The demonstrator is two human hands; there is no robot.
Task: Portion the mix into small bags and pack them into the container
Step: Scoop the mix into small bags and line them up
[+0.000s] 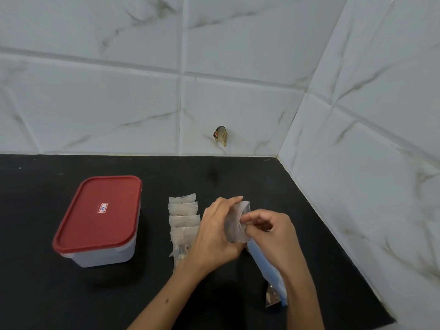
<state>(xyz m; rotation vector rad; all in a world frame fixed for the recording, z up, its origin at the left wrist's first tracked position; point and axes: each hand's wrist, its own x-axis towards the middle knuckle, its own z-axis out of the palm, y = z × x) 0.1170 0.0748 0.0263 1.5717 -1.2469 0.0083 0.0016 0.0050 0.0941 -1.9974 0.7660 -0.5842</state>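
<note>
My left hand grips a small clear plastic bag held upright above the black counter. My right hand pinches the bag's right edge near its top. To the left of my hands, several small filled bags lie in an overlapping row on the counter. Further left stands the clear container with its red lid shut. A larger clear bag with a blue strip, holding some mix at its near end, lies under my right forearm.
The black counter meets white marble-patterned tiled walls at the back and on the right, forming a corner at the far right. A small broken patch marks the back wall just above the counter.
</note>
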